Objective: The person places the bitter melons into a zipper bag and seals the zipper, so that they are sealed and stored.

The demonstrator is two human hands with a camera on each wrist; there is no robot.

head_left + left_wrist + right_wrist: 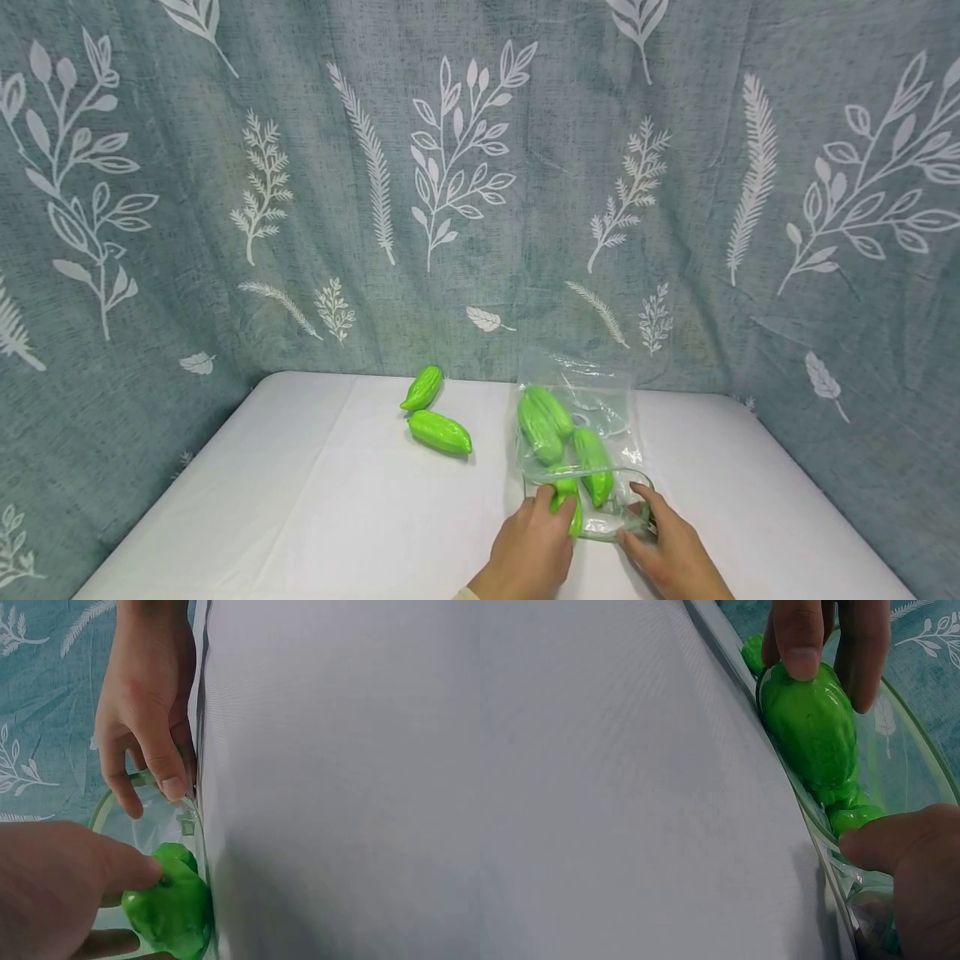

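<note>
A clear plastic zip bag (607, 379) lies on the table with its mouth held apart at the near end. My left hand (532, 543) grips a bright green bitter melon (576, 518) in the bag's mouth; in the right wrist view the thumb and fingers of that hand (821, 634) pinch the end of the melon (810, 727). With thumb and fingers, my right hand (673, 546) holds the right corner of the bag's opening. Further inside lie more bitter melons, two side by side at the back (542, 425) and one at the right (592, 467).
Two loose bitter melons, one at the table's far edge (423, 388) and one just nearer (441, 432), lie left of the bag. A white cloth covers the table (315, 517). A grey-green leaf-patterned curtain (465, 317) hangs behind and at both sides.
</note>
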